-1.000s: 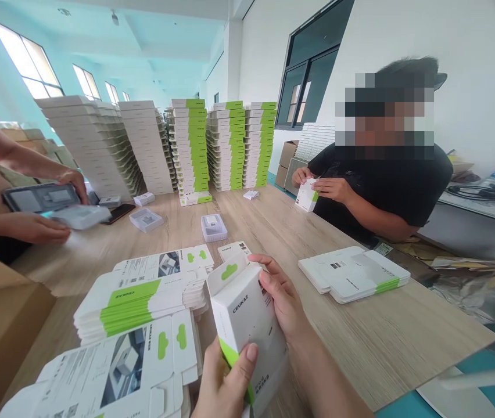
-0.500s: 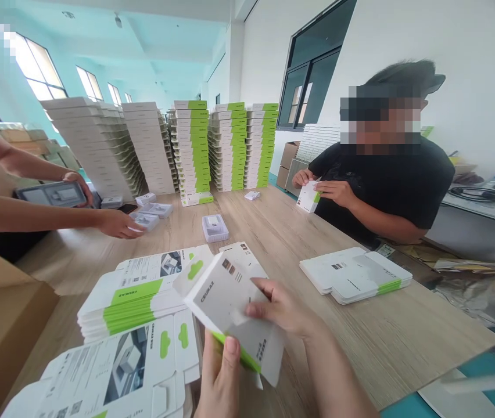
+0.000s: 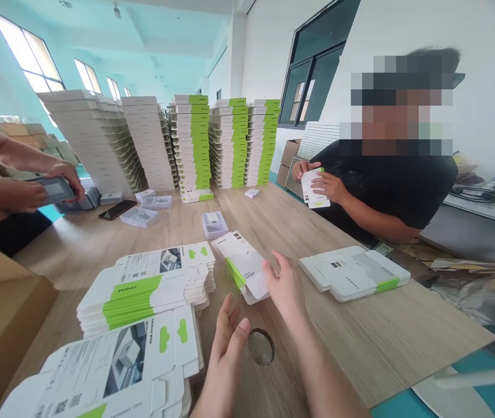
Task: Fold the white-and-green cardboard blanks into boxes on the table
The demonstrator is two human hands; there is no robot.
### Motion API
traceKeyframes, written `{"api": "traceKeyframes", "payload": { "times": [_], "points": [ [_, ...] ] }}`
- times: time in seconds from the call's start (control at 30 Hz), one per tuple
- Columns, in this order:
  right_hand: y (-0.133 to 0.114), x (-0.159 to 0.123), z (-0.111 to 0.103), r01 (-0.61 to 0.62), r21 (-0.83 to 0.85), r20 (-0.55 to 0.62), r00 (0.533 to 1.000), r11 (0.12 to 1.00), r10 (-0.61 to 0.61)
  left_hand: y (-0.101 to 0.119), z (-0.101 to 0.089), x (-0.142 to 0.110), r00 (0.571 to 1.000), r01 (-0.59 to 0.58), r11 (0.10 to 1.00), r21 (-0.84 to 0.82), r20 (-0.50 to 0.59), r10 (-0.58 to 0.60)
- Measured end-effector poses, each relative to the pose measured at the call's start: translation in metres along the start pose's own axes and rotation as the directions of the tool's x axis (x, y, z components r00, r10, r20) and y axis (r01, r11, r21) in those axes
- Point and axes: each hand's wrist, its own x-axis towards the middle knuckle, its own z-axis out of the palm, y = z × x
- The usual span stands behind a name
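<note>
Two carton stacks: flat white-and-green cartons are piled at lower left.
Left hand: fingers are spread open, with nothing gripped, at bottom centre.
Loose carton: is laid on the wooden table, centre.
Right hand: fingers are spread open, with nothing gripped, just beside the carton.

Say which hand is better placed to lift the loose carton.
Probably the right hand: its fingers are at the edge of the carton, while the left hand sits open and farther back.
</note>
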Motion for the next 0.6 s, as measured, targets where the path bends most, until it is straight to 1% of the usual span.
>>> {"api": "traceKeyframes", "payload": {
  "times": [0.03,0.1,0.17,0.23,0.3,0.37,0.43,0.53,0.6],
  "points": [
    [-0.001,-0.002,0.003,0.051,-0.055,-0.038,0.998,0.997,-0.053,-0.001,0.000,0.001,1.000,0.009,1.000,-0.013,0.004,-0.009],
    [-0.007,-0.009,0.009,0.163,-0.136,-0.045,0.984,0.977,-0.171,-0.002,0.000,0.002,1.000,0.026,0.999,-0.022,0.011,-0.026],
    [-0.014,-0.022,0.017,0.271,-0.186,0.009,0.962,0.944,-0.274,-0.001,0.000,0.003,0.999,0.039,0.999,-0.010,0.009,-0.039],
    [-0.018,-0.035,0.025,0.344,-0.219,0.075,0.939,0.913,-0.336,0.000,0.001,0.002,0.999,0.035,0.999,0.012,0.002,-0.035],
    [-0.016,-0.045,0.032,0.391,-0.339,0.159,0.920,0.856,-0.358,0.001,0.002,0.000,1.000,0.012,0.999,0.039,0.014,-0.012],
    [-0.009,-0.048,0.037,0.416,-0.487,0.226,0.909,0.768,-0.349,0.002,0.002,-0.004,0.999,-0.011,0.997,0.080,0.041,0.008],
    [-0.001,-0.043,0.039,0.423,-0.573,0.249,0.906,0.702,-0.342,0.001,0.000,-0.006,0.997,-0.034,0.990,0.140,0.073,0.024],
    [0.010,-0.030,0.040,0.436,-0.563,0.231,0.898,0.702,-0.374,0.002,-0.005,-0.007,0.985,-0.109,0.958,0.264,0.155,0.070],
    [0.015,-0.023,0.041,0.456,-0.546,0.214,0.887,0.702,-0.410,0.008,-0.007,-0.007,0.953,-0.224,0.913,0.340,0.273,0.132]
  ]
}}
